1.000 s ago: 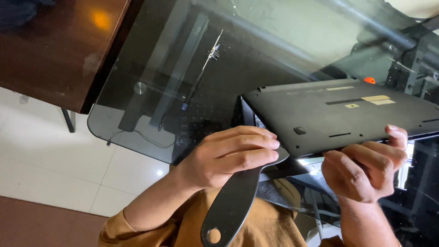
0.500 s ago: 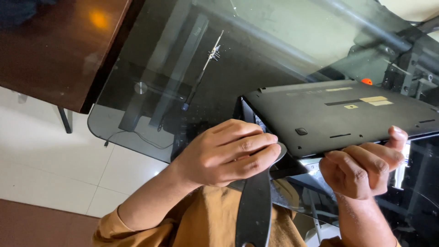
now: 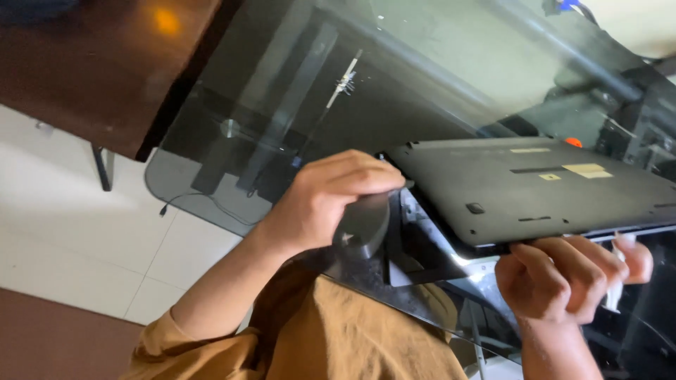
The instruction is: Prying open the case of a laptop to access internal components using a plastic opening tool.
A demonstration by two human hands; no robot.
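The smoked-glass counter [image 3: 296,77] fills most of the head view — a dark, glossy sheet with a rounded corner, reflecting pale light and showing a thin cable beneath it. To its left stands a brown wooden table [image 3: 91,77] with a polished top, over a floor of pale square tiles [image 3: 77,232].

On the near part of the counter lies the laptop [image 3: 535,190], upside down, its underside a flat matte charcoal slab with small vents, a little rectangular foot and two yellowish stickers. Its near edge is lifted, so it sits tilted above a lighter panel under it; whether that is its lid I cannot tell.

The sleeve [image 3: 331,338] on the left arm is soft mustard-coloured cloth, creased at the elbow.

The left hand [image 3: 331,200] is curled over a black paddle-shaped tool [image 3: 362,225] — smooth, flat, rounded at its end — whose tip meets the laptop's left corner; this grip is closed around the tool's top, fingers folded over it. The right hand [image 3: 563,278] holds the laptop's near edge from below, fingers bent up against the rim and closed on it, with a small white scrap [image 3: 620,281] pinched at the fingertips; what it is cannot be told.
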